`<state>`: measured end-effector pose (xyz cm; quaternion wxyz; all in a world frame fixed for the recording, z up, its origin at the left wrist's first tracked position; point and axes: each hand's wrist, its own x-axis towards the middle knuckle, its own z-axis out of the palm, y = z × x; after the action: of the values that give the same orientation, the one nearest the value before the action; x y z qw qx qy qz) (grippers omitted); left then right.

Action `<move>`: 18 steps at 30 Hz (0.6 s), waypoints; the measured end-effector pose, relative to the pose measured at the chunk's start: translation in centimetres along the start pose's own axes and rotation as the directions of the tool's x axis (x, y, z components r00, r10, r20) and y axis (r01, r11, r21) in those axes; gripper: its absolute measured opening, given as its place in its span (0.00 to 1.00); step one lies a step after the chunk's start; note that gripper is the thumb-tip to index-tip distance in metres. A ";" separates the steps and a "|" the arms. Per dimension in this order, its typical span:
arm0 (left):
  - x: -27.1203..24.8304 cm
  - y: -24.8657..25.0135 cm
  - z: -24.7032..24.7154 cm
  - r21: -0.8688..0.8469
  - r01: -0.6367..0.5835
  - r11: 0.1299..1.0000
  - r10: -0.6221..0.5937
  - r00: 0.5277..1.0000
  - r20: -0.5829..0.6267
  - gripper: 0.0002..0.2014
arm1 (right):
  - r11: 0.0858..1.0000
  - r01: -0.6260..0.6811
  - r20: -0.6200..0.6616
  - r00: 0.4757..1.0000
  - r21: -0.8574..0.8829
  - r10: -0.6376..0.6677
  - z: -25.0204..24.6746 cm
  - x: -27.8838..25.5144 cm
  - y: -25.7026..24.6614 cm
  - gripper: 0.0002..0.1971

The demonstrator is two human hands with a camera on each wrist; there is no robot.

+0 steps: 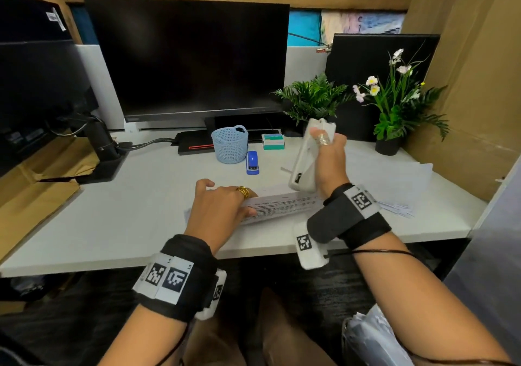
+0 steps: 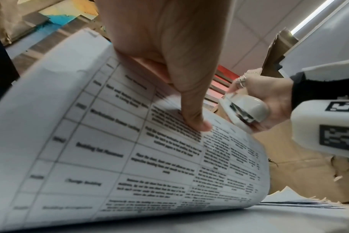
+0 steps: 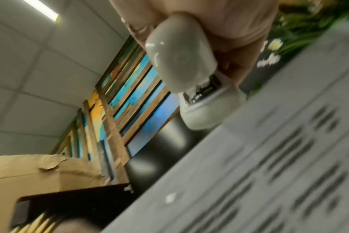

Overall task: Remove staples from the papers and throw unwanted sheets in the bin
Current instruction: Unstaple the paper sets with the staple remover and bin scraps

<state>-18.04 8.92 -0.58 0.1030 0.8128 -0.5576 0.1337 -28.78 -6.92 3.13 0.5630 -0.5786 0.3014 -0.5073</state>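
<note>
left hand (image 1: 222,205) flat on limp papers (image 1: 282,205) | right hand (image 1: 329,154) clamped round rigid white stapler (image 1: 306,162) | take papers near stapled corner

White counter (image 1: 141,216), black monitor (image 1: 186,55), light-blue mesh basket (image 1: 229,144), blue stapler (image 1: 252,163), white stapler (image 1: 306,162). Paper (image 1: 282,205) white, black table print. Gold ring (image 1: 243,191).
</note>
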 end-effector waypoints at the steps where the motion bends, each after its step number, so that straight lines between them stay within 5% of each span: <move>1: 0.0 -0.4 0.0 0.010 0.001 1.000 -0.001 1.000 -0.001 0.17 | 0.999 -0.014 -0.039 0.999 -0.040 0.012 -0.9 0.6 -0.3 0.13; 5: -0.1 -1.6 0.9 0.087 -0.006 0.996 0.013 0.996 -0.085 0.14 | 0.945 -0.149 -0.069 0.989 -0.292 0.134 -5.2 2.3 0.8 0.16; 8: 0.1 -2.5 1.8 0.183 0.006 0.983 0.026 0.985 -0.172 0.05 | 0.727 -0.125 -0.010 0.987 -0.675 0.161 -7.9 2.2 2.4 0.16; 10: 0.2 -3.0 2.5 0.211 0.015 0.977 0.023 0.984 -0.176 0.10 | 0.558 -0.088 0.048 0.973 -0.825 0.224 -8.6 1.9 3.9 0.23; 13: 0.4 -3.0 2.8 0.222 0.002 0.975 0.038 0.984 -0.177 0.12 | 0.397 -0.031 0.084 0.960 -0.917 0.269 -8.2 2.0 5.9 0.24; 18: 0.3 -2.8 3.2 0.199 -0.033 0.979 0.070 0.980 -0.185 0.12 | 0.305 -0.015 0.077 0.955 -0.952 0.286 -6.4 2.5 6.3 0.24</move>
<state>-14.94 8.61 -3.57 0.0725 0.7876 -0.5502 0.2677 -32.56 -12.61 -3.25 0.1960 -0.8209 0.5250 -0.1094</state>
